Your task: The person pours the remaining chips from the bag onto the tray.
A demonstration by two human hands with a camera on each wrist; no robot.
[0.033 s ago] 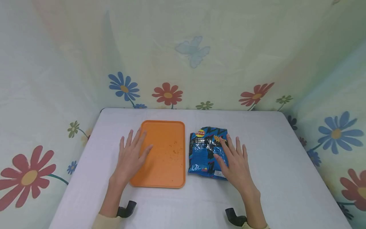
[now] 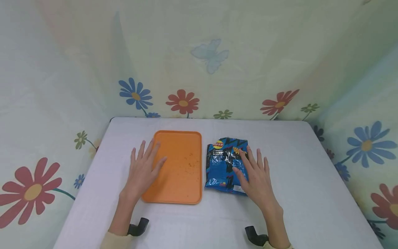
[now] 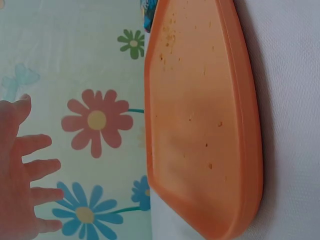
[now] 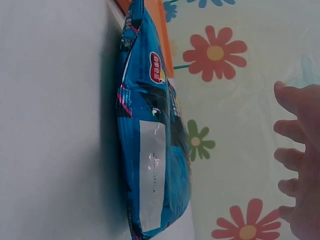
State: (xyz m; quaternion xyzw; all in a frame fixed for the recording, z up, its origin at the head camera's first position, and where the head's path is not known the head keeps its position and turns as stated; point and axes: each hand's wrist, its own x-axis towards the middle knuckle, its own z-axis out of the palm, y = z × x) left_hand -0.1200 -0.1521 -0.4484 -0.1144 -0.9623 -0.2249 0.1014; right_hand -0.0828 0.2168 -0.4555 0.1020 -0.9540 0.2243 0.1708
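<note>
An orange rectangular tray (image 2: 174, 173) lies flat, with small brown crumbs scattered over it. Over its left edge my left hand (image 2: 141, 173) is held, fingers straight and spread. In the left wrist view a gap separates that hand (image 3: 17, 180) from the tray (image 3: 192, 135). To the right of the tray lies a shiny blue and black chip bag (image 2: 217, 169), looking puffed in the right wrist view. My right hand (image 2: 256, 176) hovers over the bag's right side with fingers spread, covering part of it. The right wrist view shows this hand (image 4: 305, 155) apart from the bag (image 4: 155, 105).
Both things rest on a white-covered table (image 2: 304, 193). Curtains printed with flowers (image 2: 183, 103) and a butterfly stand behind the table and along both sides. A black curved piece (image 2: 139, 227) is at the left wrist, and a similar one (image 2: 255, 237) at the right.
</note>
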